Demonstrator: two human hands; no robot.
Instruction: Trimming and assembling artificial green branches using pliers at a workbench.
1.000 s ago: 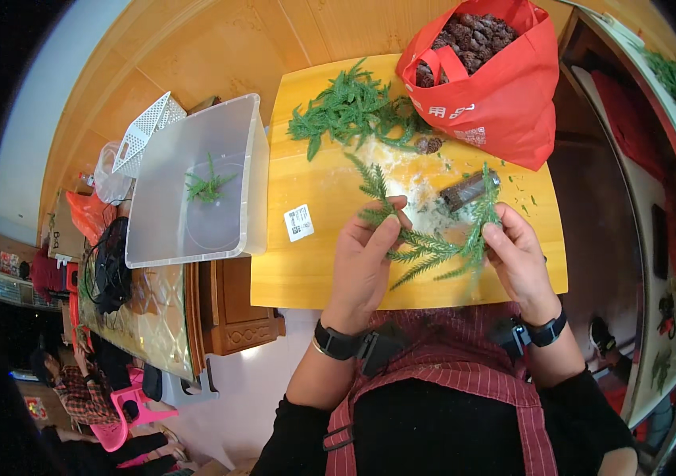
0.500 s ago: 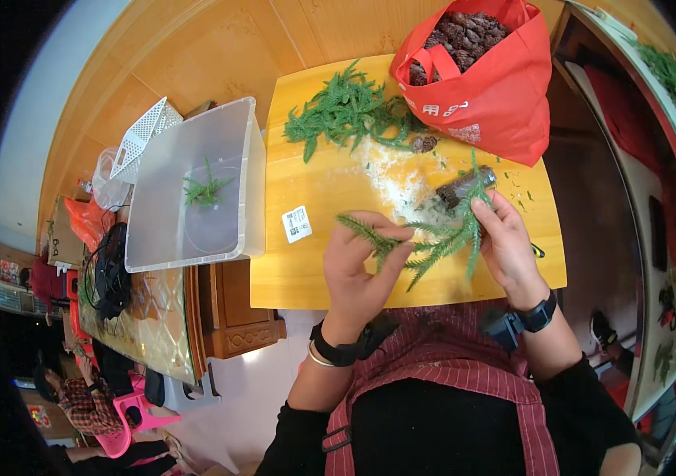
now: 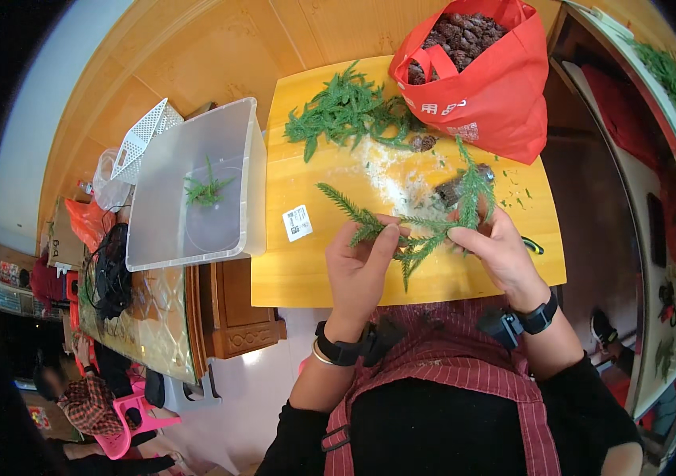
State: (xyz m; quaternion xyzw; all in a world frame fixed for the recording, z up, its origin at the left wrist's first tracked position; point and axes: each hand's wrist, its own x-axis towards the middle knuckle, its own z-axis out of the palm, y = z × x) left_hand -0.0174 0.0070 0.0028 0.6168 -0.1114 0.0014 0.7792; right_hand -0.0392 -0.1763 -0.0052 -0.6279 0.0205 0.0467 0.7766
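Note:
Above the near part of the yellow board, my left hand (image 3: 363, 266) pinches a green needle sprig (image 3: 347, 208) between thumb and fingers. My right hand (image 3: 505, 258) grips a branching green sprig (image 3: 474, 189), its arms pointing up and toward the left. The greenery meets between the hands; whether it is one piece or two I cannot tell. Just beyond the right hand lies a dark cylinder (image 3: 449, 193), partly covered by needles. White powdery bits (image 3: 389, 186) are scattered beside it. A heap of green sprigs (image 3: 346, 107) lies at the far side.
A red bag (image 3: 505, 103) of pine cones stands far right on the yellow board (image 3: 290, 274), a loose pine cone (image 3: 424, 143) beside it. A clear plastic bin (image 3: 255, 190) holds one sprig. A white label (image 3: 297, 223) and a black-and-green handle (image 3: 533, 246) lie nearby.
My hands have drawn closer together. The right fingers have shifted down the sprig toward its middle, and the left sprig has risen and tilted up to the left.

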